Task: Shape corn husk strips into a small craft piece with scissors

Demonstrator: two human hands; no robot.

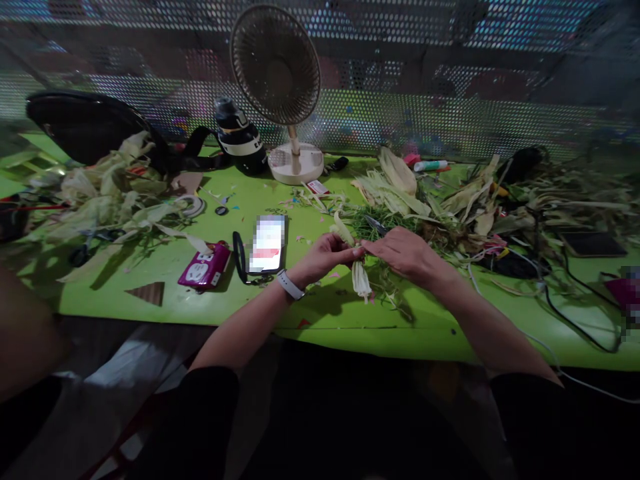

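Observation:
My left hand (327,259) is closed, thumb and fingers pinching a small bundle of pale corn husk (361,281). Its frayed strips hang below the fingers, and a curled pale end sticks out above. My right hand (405,255) is closed too, its fingertips meeting the bundle beside my left thumb. From behind its knuckles pokes the pointed metal tip of what look like scissors (376,225); the handles are hidden. Whether a thread runs between the hands is too small to tell. Green stringy leaves (367,230) lie just behind the hands.
Corn husks (395,190) and dried leaves pile up at right, with another husk heap (120,193) at left. A fan (295,163), black bottle (243,140), phone (269,243), purple packet (205,267) and tape roll (191,206) stand or lie on the green table (240,305). Cables (560,310) trail at right.

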